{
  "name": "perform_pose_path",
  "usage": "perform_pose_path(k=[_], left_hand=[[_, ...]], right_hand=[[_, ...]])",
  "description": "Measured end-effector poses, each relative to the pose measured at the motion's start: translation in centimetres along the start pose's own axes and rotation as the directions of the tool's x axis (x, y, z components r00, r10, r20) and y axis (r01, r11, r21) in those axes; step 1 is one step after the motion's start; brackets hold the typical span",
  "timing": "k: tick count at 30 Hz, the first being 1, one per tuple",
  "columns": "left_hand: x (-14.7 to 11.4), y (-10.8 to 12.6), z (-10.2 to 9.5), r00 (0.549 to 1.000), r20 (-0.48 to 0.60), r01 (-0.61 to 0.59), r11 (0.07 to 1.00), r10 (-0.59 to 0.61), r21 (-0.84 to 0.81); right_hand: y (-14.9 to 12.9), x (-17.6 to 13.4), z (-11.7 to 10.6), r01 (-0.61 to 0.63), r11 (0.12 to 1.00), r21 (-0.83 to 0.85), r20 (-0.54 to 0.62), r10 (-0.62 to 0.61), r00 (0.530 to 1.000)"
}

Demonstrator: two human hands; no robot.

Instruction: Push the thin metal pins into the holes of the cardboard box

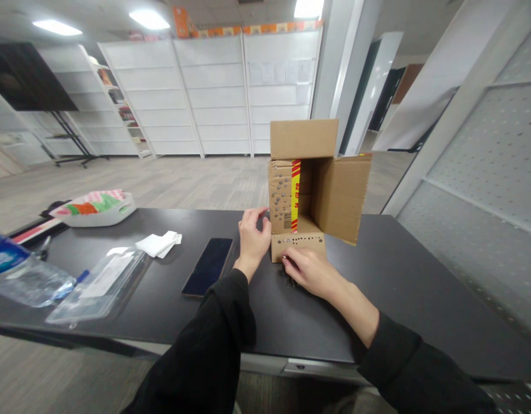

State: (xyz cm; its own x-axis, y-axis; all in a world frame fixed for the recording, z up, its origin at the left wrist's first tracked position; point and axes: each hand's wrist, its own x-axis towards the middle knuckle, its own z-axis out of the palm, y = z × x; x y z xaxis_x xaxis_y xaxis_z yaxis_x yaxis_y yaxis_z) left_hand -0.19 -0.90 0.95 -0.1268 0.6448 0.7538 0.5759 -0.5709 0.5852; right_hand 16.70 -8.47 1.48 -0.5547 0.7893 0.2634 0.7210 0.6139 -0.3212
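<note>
A cardboard box (317,190) stands on the table with its open side toward me. Round grey metal heads dot its left flap (280,195), beside a yellow and red tape strip (295,195). The lower flap (300,240) carries rows of small holes and a few metal heads. Bent fingers of my left hand (253,237) rest against the box's left side, thumb and forefinger apart. My right hand (308,267) pinches a small shiny screw (284,257) at the lower flap; the fingers hide most of it. Thin dark screws (291,280) lie partly under this hand.
Left of my left hand lies a phone (208,267). Farther left are white tissues (159,244), a clear plastic case (101,284), a water bottle (27,276) and a white basket (95,210) with coloured cloth. A perforated panel (493,144) borders the table's right side.
</note>
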Motion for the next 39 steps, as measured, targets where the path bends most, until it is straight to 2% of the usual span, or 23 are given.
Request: perform_pose_path(k=[8,14,29,39], left_hand=[[0.0,0.0,0.0,1.0,0.008,0.01,1.0,-0.01,0.015],[0.0,0.0,0.0,1.0,0.01,0.015,1.0,-0.015,0.016],[0.0,0.0,0.1,1.0,0.011,0.017,1.0,-0.018,0.014],[0.0,-0.1,0.1,1.0,0.005,0.007,1.0,-0.007,0.029]], right_hand=[[0.2,0.0,0.2,0.011,0.999,0.04,-0.011,-0.011,1.0],[0.5,0.1,0.3,0.018,0.996,0.089,-0.086,-0.01,0.996],[1.5,0.4,0.5,-0.047,0.996,0.075,-0.233,0.063,0.97],[1.5,0.5,0.2,-0.102,0.99,0.092,-0.267,0.123,0.956]])
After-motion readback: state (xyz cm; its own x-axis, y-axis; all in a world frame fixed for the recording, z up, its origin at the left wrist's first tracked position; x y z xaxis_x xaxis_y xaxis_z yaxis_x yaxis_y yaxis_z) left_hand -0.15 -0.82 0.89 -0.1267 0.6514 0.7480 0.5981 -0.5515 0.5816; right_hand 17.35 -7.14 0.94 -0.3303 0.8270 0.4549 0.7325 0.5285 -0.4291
